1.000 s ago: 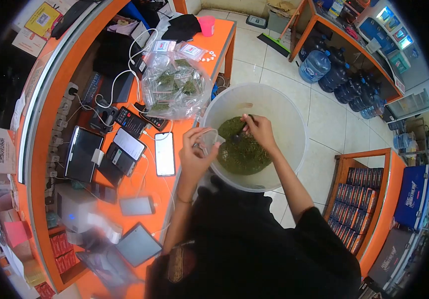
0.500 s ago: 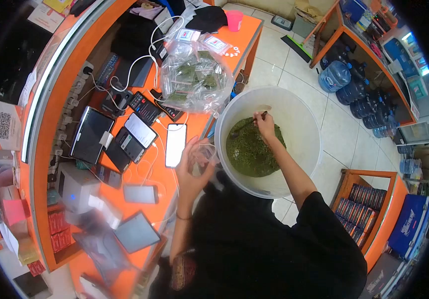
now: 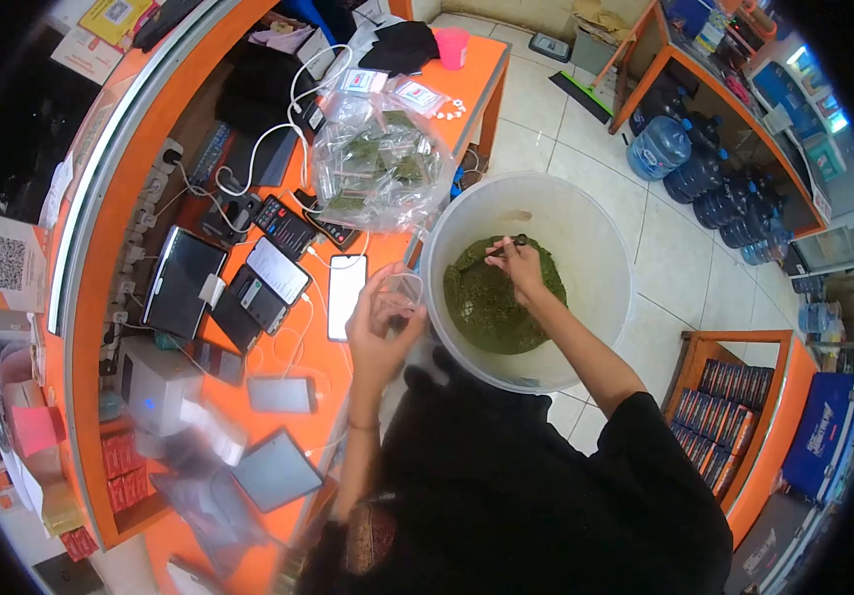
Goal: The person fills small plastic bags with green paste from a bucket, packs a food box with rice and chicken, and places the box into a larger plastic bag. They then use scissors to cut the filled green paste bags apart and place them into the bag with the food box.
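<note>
My left hand grips a small clear plastic bag, its mouth spread beside the bucket's left rim. Inside the large whitish plastic bucket lies a heap of green, powdery, leaf-like material. My right hand is over that heap, fingers closed on a thin dark-handled utensil; its working end is hard to make out. On the orange table, a big clear bag contains several small packets of green material.
Several phones, among them one with a white screen, and white cables lie on the orange table. A pink cup stands at its far end. Water jugs and a green broom are at the right. Disc cases fill a low shelf.
My right hand has lowered and shifted slightly left over the green heap, and the dark handle shows more clearly. My left hand keeps holding the small bag, its mouth now rounder.
</note>
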### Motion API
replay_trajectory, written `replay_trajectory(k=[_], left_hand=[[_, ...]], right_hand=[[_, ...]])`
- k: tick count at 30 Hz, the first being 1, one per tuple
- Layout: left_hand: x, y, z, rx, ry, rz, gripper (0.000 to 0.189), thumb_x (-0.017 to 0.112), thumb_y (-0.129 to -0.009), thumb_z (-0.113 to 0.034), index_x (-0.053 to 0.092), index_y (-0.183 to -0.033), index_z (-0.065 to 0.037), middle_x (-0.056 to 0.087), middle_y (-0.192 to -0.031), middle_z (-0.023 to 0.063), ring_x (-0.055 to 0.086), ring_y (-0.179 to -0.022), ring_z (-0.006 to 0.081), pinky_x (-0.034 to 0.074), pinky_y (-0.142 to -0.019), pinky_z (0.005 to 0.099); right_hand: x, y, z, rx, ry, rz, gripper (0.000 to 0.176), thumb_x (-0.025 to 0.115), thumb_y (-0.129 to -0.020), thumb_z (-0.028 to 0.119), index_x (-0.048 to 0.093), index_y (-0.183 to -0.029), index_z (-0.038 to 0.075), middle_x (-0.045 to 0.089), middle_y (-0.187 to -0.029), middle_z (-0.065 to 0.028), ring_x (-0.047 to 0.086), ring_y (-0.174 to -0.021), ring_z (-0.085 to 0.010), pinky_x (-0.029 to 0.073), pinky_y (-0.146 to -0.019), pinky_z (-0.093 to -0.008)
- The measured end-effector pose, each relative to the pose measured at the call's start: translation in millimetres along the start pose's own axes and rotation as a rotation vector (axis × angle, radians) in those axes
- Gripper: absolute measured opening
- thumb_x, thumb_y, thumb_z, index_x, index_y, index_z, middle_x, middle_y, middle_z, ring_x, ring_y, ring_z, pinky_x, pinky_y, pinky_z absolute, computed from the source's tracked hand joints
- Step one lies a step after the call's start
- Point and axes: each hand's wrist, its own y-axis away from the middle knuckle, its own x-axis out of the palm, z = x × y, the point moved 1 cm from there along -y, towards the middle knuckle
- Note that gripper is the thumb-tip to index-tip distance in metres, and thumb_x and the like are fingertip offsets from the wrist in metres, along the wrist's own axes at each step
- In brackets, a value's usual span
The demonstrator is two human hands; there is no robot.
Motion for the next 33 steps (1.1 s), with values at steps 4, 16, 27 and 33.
replay_trajectory(k=[4, 16, 27, 33], left_hand=[[9.3, -13.9, -1.4, -0.046, 0.022, 0.039, 0.065, 0.071, -0.075, 0.004, 0.042, -0.133, 0.002, 0.061, -0.109, 0.0090, 0.058, -0.079, 0.0072, 0.049, -0.074, 0.0202], [82.1, -57.7, 5.0, 0.299, -0.593, 0.300, 0.082, 0.079, -0.071, -0.024, 0.034, -0.138, -0.008, 0.066, -0.107, 0.0155, 0.063, -0.073, 0.0223, 0.052, -0.066, 0.0333], [120.4, -63.3, 14.9, 0.217, -0.306, 0.431, 0.083, 0.078, -0.071, -0.014, 0.028, -0.138, -0.010, 0.063, -0.110, 0.0224, 0.068, -0.081, 0.0316, 0.055, -0.069, 0.0392], [108.0, -64.4, 25.9, 0.204, -0.314, 0.385, 0.083, 0.079, -0.072, -0.013, 0.028, -0.138, -0.009, 0.059, -0.112, 0.0185, 0.066, -0.080, 0.0250, 0.056, -0.066, 0.0340]], right_hand=[[-37.5, 15.5, 43.3, 0.120, -0.144, 0.144, 0.038, 0.045, -0.100, 0.028, 0.052, -0.108, -0.008, 0.064, -0.102, -0.0212, 0.066, -0.086, -0.0223, 0.055, -0.080, -0.0276], [-27.5, 165.0, 164.1, -0.684, 0.015, -0.207, 0.028, 0.040, -0.102, 0.019, 0.054, -0.100, -0.006, 0.064, -0.102, -0.0190, 0.064, -0.080, -0.0181, 0.053, -0.077, -0.0306], [-20.2, 207.0, 160.2, -1.323, 0.875, 0.144, 0.046, 0.066, -0.062, -0.016, 0.058, -0.105, -0.004, 0.063, -0.110, -0.0163, 0.064, -0.096, -0.0336, 0.054, -0.076, -0.0373], [-52.5, 203.4, 135.4, -0.894, 1.034, 0.179, 0.024, 0.066, -0.079, 0.006, 0.059, -0.101, -0.002, 0.064, -0.094, -0.0185, 0.065, -0.087, -0.0309, 0.052, -0.070, -0.0383]])
